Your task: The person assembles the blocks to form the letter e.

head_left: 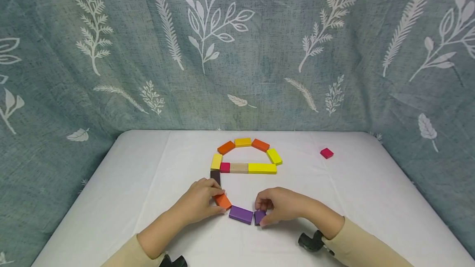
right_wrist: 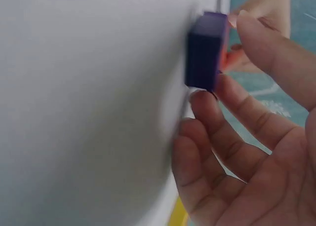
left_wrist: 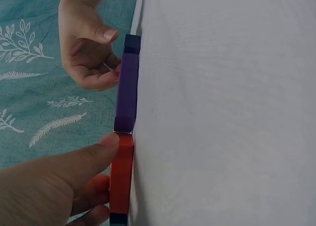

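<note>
My left hand (head_left: 202, 201) pinches an orange block (head_left: 223, 202), its thumb at the end beside a long purple block (head_left: 241, 214). In the left wrist view, the thumb lies on the near side of that orange block (left_wrist: 122, 174), with fingers behind it. My right hand (head_left: 283, 205) has thumb and fingertips curled about a small purple block (head_left: 259, 218), just right of the long purple one. The right wrist view shows this small block (right_wrist: 205, 51) between thumb and index finger; the other fingers are bent below it. A dark block (head_left: 215, 177) is partly covered by my left hand.
Above, yellow (head_left: 243, 142) and orange (head_left: 260, 145) blocks form an arch. Below it runs a row of a red block (head_left: 224, 167), a tan block (head_left: 238, 168) and a long yellow block (head_left: 262, 169). A separate red block (head_left: 327, 153) lies right on the white tabletop (head_left: 367, 184).
</note>
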`<state>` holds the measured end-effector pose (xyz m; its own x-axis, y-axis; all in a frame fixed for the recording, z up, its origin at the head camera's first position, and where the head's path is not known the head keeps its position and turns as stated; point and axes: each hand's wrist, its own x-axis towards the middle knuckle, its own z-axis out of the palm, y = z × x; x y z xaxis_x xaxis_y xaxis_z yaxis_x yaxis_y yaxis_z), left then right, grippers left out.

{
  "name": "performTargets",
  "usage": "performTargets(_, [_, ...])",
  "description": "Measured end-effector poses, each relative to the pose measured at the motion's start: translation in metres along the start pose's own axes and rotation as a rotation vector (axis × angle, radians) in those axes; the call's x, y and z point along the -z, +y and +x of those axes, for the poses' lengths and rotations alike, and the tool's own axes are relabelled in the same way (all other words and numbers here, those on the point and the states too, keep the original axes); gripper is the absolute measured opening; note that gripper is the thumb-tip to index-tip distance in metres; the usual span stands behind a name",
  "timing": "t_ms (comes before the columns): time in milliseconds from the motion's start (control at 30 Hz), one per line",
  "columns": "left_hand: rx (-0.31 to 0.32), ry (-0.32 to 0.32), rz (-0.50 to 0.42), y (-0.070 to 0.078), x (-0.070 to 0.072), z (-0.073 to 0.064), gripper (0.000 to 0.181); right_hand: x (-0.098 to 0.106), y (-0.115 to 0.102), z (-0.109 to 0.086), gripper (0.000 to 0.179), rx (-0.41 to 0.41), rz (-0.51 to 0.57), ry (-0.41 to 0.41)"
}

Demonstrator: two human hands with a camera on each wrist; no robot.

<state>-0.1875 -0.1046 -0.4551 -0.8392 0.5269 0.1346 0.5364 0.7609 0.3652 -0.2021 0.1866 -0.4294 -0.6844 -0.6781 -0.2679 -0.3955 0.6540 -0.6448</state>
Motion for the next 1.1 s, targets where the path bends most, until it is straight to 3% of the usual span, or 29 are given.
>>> performTargets(133, [-0.002, 0.002, -0.008, 0.000, 0.001, 0.000, 0.050, 0.015, 0.003, -0.006, 0.022, 0.008, 0.003, 0.050])
performTargets(300, [-0.004, 0.005, -0.011, -0.002, 0.000, -0.001, 0.050, 0.039, 0.010, -0.019, 0.024, 0.015, -0.035, 0.178])
performTargets(500, [-0.007, -0.005, -0.023, -0.002, 0.000, -0.001, 0.051, 0.069, 0.026, -0.037, 0.024, -0.093, -0.129, 0.372])
performTargets(767, [-0.009, -0.004, -0.021, -0.002, 0.000, 0.000, 0.051, 0.099, 0.076, -0.055, 0.032, -0.210, -0.136, 0.552])
performTargets(1100, [-0.003, -0.020, -0.015, -0.002, 0.001, 0.000, 0.052, 0.121, 0.136, -0.056, 0.038, -0.328, -0.103, 0.665])
